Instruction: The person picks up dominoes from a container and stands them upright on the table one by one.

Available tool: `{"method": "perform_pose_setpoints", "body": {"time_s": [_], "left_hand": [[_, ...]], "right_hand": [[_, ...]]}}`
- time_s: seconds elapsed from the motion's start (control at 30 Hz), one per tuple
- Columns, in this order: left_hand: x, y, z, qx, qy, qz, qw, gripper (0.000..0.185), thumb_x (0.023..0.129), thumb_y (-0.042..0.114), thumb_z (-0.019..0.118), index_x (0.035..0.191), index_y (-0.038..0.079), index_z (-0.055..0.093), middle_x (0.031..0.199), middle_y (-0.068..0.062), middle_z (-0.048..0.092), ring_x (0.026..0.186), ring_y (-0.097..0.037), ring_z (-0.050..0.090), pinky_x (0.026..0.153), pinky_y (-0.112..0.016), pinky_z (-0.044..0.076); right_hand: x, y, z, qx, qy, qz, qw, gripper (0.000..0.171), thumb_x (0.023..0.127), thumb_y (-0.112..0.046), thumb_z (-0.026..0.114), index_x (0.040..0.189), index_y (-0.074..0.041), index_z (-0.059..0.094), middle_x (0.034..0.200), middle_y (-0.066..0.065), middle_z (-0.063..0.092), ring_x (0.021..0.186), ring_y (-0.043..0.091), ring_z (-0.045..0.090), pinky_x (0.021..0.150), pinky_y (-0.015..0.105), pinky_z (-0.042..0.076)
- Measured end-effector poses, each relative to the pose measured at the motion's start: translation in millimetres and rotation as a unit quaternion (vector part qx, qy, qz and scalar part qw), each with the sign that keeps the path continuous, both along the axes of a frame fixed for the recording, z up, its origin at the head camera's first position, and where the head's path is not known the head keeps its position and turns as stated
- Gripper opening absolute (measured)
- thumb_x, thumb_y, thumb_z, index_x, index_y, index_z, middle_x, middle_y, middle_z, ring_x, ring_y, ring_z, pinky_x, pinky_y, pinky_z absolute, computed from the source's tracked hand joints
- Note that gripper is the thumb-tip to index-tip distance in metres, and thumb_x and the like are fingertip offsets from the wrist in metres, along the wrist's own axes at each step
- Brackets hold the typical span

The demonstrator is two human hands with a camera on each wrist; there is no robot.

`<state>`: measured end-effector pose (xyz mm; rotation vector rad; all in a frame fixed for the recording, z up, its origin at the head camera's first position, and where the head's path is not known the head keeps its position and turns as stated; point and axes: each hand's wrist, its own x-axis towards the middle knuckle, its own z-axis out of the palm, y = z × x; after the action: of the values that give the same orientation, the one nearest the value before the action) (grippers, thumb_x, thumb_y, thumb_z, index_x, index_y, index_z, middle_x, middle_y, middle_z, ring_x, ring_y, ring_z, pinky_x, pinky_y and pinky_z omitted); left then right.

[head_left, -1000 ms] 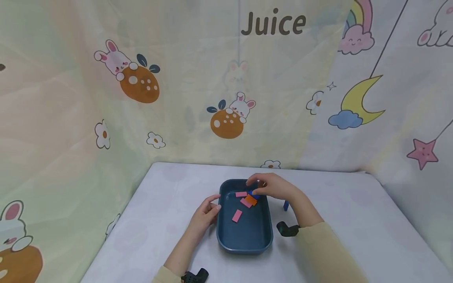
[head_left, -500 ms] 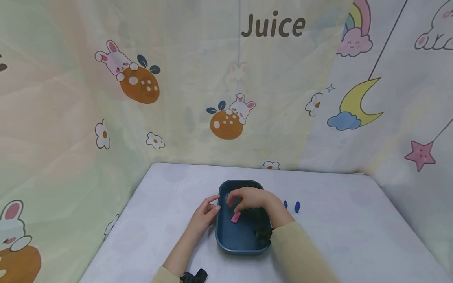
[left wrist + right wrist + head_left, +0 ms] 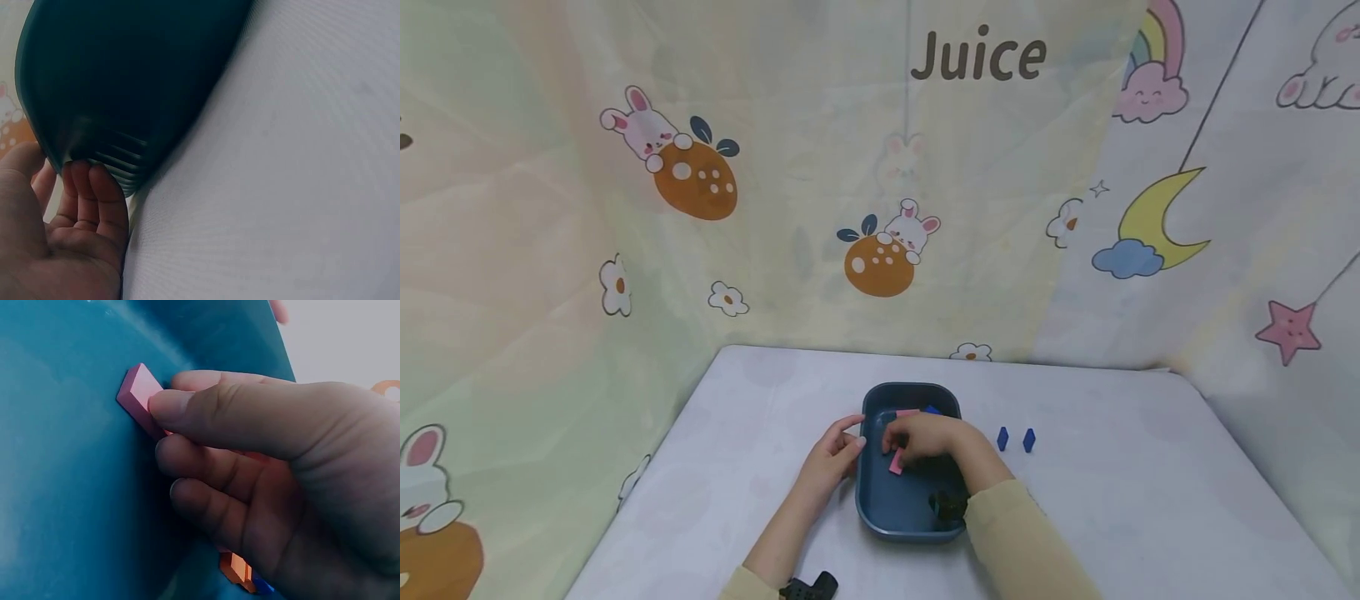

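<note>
A dark blue tray [image 3: 880, 508] is sitting on the white tabletop [image 3: 1135, 500], a little toward 6 o'clock of its middle. The right hand [image 3: 928, 437] is reaching into the tray from 4 o'clock, its fingers [image 3: 219, 412] curling around a pink block [image 3: 896, 461]; in the right wrist view the thumb and forefinger are pinching the block's end [image 3: 139, 394] against the tray floor, while an orange block [image 3: 237, 570] and a bit of blue are peeking out under the palm. Another pink block [image 3: 907, 412] and a blue piece [image 3: 932, 410] are lying at the tray's 12 o'clock end.

The left hand [image 3: 833, 454] is resting at the tray's 9 o'clock side, its fingers [image 3: 100, 187] lightly bent and touching the outside wall just under the rim [image 3: 56, 144], the thumb lying over the rim; they are steadying it rather than closing round it.

Two small blue blocks [image 3: 1015, 439] are standing side by side on the tabletop at 3 o'clock of the tray, apart from it.
</note>
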<state>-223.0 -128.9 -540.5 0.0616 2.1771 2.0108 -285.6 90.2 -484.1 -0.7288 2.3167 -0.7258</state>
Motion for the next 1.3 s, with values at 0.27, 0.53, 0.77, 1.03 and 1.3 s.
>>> {"method": "perform_pose_setpoints", "body": {"time_s": [0.27,0.53,0.77,1.03,1.3], "left_hand": [[1.0,-0.3,-1.2,-0.006,-0.001,0.006,1.0000,0.045,0.095,0.042,0.064,0.137,0.033,0.053,0.105,-0.011,0.061,0.088,-0.023,0.061,0.079,-0.032,0.052],[1.1,-0.6,-3.0,-0.005,0.001,0.003,1.0000,0.049,0.093,0.045,0.065,0.138,0.032,0.053,0.106,-0.013,0.061,0.088,-0.023,0.061,0.080,-0.032,0.052],[1.7,-0.4,-2.3,-0.008,-0.001,0.004,1.0000,0.049,0.092,0.047,0.065,0.138,0.034,0.053,0.105,-0.011,0.061,0.089,-0.023,0.062,0.081,-0.032,0.053],[0.6,0.1,-0.6,-0.004,0.000,0.003,1.0000,0.047,0.093,0.046,0.065,0.136,0.033,0.054,0.104,-0.011,0.061,0.087,-0.023,0.061,0.079,-0.032,0.052],[1.0,-0.1,1.1,-0.002,0.001,0.002,1.0000,0.048,0.094,0.043,0.065,0.138,0.031,0.053,0.101,-0.009,0.061,0.087,-0.022,0.061,0.079,-0.032,0.053]], "right_hand": [[1.2,-0.2,-1.6,0.032,0.030,0.014,0.999,0.023,0.089,-0.012,0.068,0.102,-0.031,0.066,0.093,-0.007,0.061,0.085,0.013,0.058,0.071,0.028,0.050],[1.1,-2.6,-2.7,0.042,0.043,0.027,0.998,0.024,0.088,-0.008,0.068,0.099,-0.029,0.065,0.090,-0.007,0.059,0.082,0.012,0.056,0.068,0.026,0.048],[1.1,-2.6,-4.4,0.042,0.062,0.036,0.997,0.021,0.087,-0.008,0.068,0.093,-0.028,0.064,0.086,-0.007,0.057,0.078,0.010,0.054,0.066,0.026,0.046],[-0.7,-1.6,-3.2,0.028,0.079,0.029,0.996,0.009,0.091,-0.021,0.070,0.093,-0.027,0.064,0.084,-0.008,0.058,0.077,0.010,0.055,0.066,0.026,0.047],[-0.6,1.4,10.1,-0.024,0.110,0.001,0.994,0.011,0.092,-0.031,0.070,0.098,-0.031,0.061,0.090,-0.008,0.061,0.080,0.011,0.058,0.069,0.025,0.051]]}}
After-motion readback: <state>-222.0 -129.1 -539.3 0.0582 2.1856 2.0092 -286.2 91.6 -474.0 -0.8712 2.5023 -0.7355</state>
